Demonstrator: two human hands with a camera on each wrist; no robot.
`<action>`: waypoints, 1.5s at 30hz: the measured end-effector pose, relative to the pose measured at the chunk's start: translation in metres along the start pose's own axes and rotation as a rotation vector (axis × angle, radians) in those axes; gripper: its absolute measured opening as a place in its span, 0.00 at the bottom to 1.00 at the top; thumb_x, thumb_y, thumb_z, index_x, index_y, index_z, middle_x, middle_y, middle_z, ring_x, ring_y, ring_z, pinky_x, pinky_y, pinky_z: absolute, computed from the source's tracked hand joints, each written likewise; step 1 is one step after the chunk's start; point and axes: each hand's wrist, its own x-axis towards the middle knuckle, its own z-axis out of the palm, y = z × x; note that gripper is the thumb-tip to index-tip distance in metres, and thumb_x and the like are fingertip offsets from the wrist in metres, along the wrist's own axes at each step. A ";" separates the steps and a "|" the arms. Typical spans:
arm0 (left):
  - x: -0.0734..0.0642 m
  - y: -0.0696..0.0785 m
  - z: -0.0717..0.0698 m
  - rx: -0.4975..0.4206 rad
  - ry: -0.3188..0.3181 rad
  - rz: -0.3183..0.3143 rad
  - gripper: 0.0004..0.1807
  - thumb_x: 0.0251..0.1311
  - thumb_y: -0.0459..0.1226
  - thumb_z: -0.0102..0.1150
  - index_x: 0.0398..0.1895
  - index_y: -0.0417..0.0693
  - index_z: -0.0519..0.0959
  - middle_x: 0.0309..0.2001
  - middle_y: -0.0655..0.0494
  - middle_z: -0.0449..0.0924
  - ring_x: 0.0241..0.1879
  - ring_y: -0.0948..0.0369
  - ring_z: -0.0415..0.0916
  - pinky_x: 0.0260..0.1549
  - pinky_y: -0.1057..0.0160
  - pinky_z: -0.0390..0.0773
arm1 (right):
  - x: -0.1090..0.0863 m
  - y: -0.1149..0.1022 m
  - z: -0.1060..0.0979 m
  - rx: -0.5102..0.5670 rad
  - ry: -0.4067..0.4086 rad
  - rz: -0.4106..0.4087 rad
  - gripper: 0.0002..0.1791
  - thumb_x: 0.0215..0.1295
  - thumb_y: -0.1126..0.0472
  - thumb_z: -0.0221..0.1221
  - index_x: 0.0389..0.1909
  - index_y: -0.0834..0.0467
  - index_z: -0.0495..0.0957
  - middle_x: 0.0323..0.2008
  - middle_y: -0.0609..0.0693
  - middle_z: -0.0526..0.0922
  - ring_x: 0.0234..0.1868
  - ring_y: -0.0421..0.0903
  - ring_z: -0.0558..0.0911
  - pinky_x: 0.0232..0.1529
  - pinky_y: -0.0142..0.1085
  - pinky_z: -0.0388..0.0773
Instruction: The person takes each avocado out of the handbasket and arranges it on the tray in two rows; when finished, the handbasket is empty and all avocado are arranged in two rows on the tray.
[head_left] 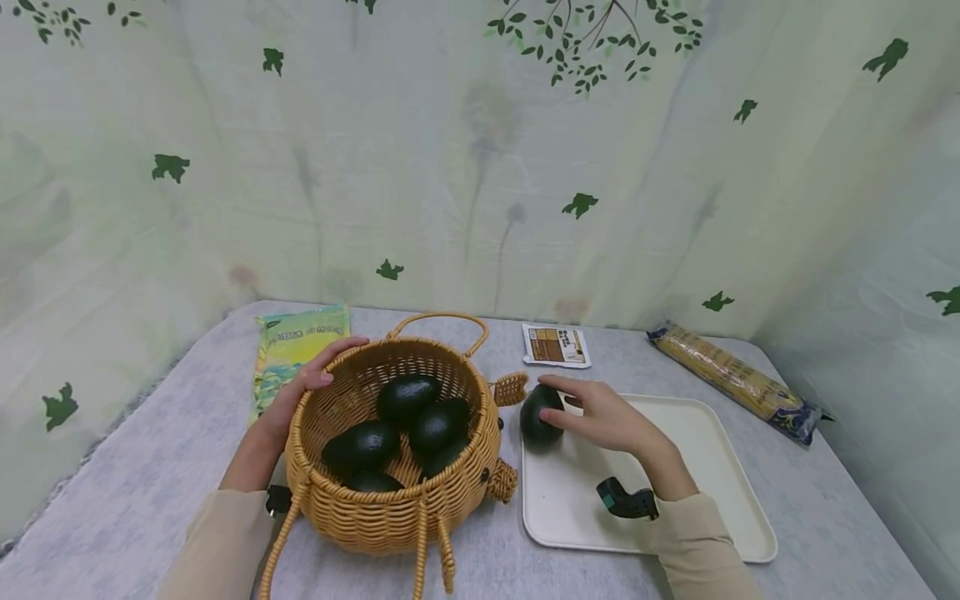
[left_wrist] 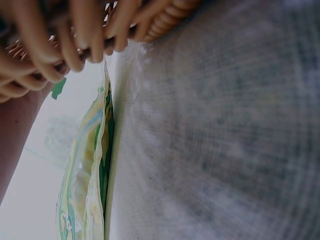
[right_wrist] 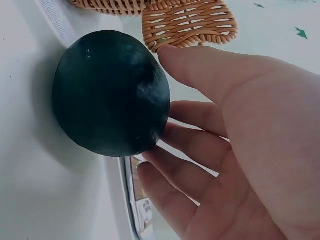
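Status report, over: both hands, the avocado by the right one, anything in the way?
Left hand grips wicker basket by the rim. Right hand around avocado at tray's left end. Wicker flap juts out beside avocado, possible snag.

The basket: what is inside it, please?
Inside the basket, five dark avocados can be seen. Its near rim partly covers the nearest two. Whether more lie underneath cannot be seen, because these cover the bottom there.

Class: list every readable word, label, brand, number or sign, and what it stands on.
No text can be read with certainty.
Yellow-green plastic packet: lettering, too blurred.
Flat white-and-brown sachet: print too small.
Long gold-and-blue plastic packet: markings too small.
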 end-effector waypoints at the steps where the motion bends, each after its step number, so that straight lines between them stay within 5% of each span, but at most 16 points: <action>1: 0.000 0.000 0.000 -0.006 -0.004 0.002 0.35 0.71 0.31 0.20 0.80 0.56 0.56 0.71 0.55 0.66 0.69 0.53 0.69 0.62 0.50 0.77 | 0.000 0.001 0.000 -0.001 -0.002 -0.002 0.33 0.73 0.49 0.61 0.73 0.60 0.70 0.70 0.59 0.75 0.67 0.63 0.77 0.65 0.56 0.74; 14: 0.000 0.009 0.009 0.038 -0.036 0.048 0.32 0.72 0.35 0.28 0.78 0.61 0.61 0.70 0.58 0.69 0.68 0.55 0.70 0.61 0.54 0.77 | 0.001 0.002 0.003 0.019 -0.015 -0.020 0.32 0.74 0.52 0.61 0.72 0.63 0.70 0.69 0.59 0.75 0.69 0.60 0.75 0.66 0.56 0.73; 23: 0.002 0.003 0.002 0.058 -0.008 0.023 0.34 0.71 0.36 0.26 0.81 0.51 0.54 0.71 0.57 0.67 0.69 0.53 0.69 0.62 0.52 0.76 | 0.002 0.001 0.003 0.036 -0.034 -0.017 0.31 0.75 0.52 0.60 0.72 0.64 0.70 0.70 0.61 0.75 0.70 0.62 0.74 0.64 0.57 0.74; 29: 0.001 0.003 0.002 0.009 -0.029 0.040 0.33 0.71 0.33 0.26 0.79 0.59 0.60 0.71 0.57 0.68 0.69 0.54 0.69 0.63 0.51 0.76 | 0.002 0.002 0.004 0.045 -0.037 -0.008 0.30 0.75 0.52 0.60 0.72 0.63 0.71 0.70 0.61 0.75 0.69 0.62 0.74 0.64 0.56 0.75; 45: 0.003 0.009 0.008 0.107 0.002 0.016 0.31 0.71 0.40 0.30 0.77 0.65 0.62 0.70 0.60 0.68 0.68 0.54 0.70 0.61 0.53 0.77 | 0.001 0.005 0.002 0.034 -0.047 -0.009 0.31 0.75 0.51 0.60 0.72 0.62 0.71 0.69 0.59 0.75 0.70 0.61 0.74 0.65 0.56 0.74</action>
